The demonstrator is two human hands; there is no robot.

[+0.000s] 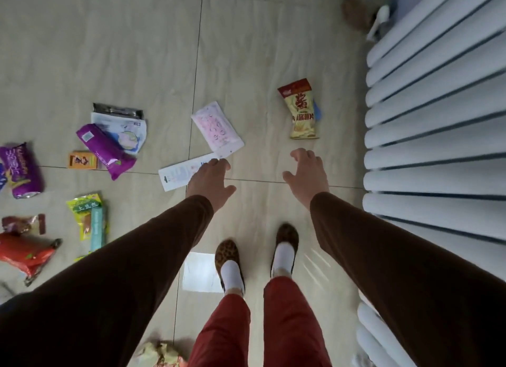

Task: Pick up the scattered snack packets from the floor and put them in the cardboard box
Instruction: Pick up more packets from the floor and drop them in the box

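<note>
Yellow crinkled snack packet with a red top [299, 110] lies on the tiled floor just beyond the right hand [306, 175], long axis pointing away from the person. Both hands hang empty with fingers spread; the left hand [209, 182] hovers over a white flat sachet [182, 174].

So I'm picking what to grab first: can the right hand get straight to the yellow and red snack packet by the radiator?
Probably yes: the right hand is open, with only bare floor before the yellow and red snack packet.
</note>
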